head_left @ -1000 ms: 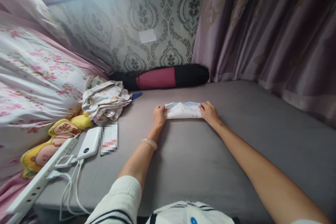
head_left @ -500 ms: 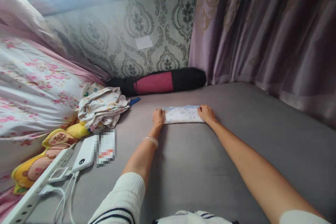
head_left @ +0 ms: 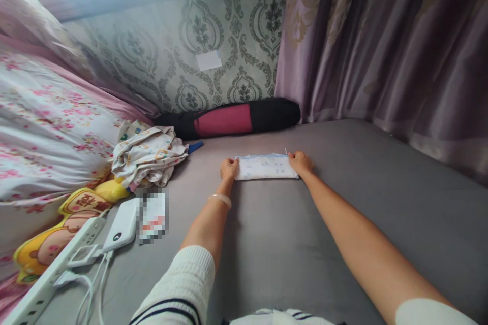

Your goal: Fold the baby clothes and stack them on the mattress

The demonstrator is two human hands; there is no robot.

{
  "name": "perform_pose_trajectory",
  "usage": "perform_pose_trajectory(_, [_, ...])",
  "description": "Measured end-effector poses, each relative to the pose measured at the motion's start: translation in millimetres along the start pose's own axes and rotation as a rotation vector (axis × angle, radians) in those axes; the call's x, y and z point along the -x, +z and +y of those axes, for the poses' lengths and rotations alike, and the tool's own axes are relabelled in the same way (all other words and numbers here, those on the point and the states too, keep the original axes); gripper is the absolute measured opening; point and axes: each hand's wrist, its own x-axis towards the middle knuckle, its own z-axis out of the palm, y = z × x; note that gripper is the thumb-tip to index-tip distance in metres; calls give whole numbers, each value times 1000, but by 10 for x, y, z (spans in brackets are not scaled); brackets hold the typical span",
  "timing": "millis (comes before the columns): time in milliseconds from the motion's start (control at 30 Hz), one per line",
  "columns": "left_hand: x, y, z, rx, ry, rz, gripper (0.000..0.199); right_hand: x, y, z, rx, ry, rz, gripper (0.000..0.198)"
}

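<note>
We've got a smooth grey fabric sheet (head_left: 305,264) nearest us, then our bare left hand (head_left: 229,168) pinching the left end of a flat white, blue-printed rectangular bundle (head_left: 265,168), bare right hand (head_left: 301,163) pinching its far right corner. It's lying mid-sheet, long axis basically left to right, pale-blue edge facing far. Beyond it, a long black-and-red fabric bag (head_left: 229,121) runs roughly parallel.

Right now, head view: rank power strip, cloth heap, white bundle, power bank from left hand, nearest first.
1. White bundle: left end in the left hand.
2. Cloth heap: off to the left.
3. Power bank: left, nearer the wearer.
4. Power strip: left of the power bank.
</note>
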Motion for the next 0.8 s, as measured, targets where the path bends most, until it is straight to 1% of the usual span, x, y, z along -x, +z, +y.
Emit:
perform_pose_trajectory(100, [12,-58,3,21,17,16,35,-22,-88,68,-20,-35,-31,41])
perform_pose_trajectory(200, [150,-110,61,25,32,99,38,48,-167,75,-27,-46,-15,45])
perform_pose_trajectory(233, [224,-114,98,19,61,130,37,102,-174,45,-27,-69,4,46])
perform_pose_trajectory(267, [308,-109,146,11,110,151,36,170,-166,-3,-27,-122,22,46])
perform_pose_trajectory(300, [395,-96,200,-7,203,159,33,248,-144,-67,-25,-205,37,46])
perform_pose_trajectory(367, [561,-48,319,-63,416,103,30,420,-64,-222,-16,-477,20,44])
perform_pose_trajectory(400, [631,-18,375,-101,489,65,30,503,-12,-301,0,-604,-3,44])
perform_pose_trajectory(433, [688,13,423,-141,536,31,30,577,42,-373,25,-684,-25,46])
perform_pose_trajectory(467, [732,43,461,-179,564,5,32,639,96,-435,48,-717,-50,48])
perform_pose_trajectory(500, [762,70,486,-214,577,-15,33,687,147,-482,69,-729,-75,49])
perform_pose_trajectory(633, [775,158,484,-304,558,-74,40,753,288,-548,125,-674,-137,52])
perform_pose_trajectory(733, [732,203,446,-340,541,-107,45,743,334,-531,145,-670,-116,53])
perform_pose_trajectory(800, [703,220,435,-360,549,-97,46,734,344,-521,149,-678,-96,53])
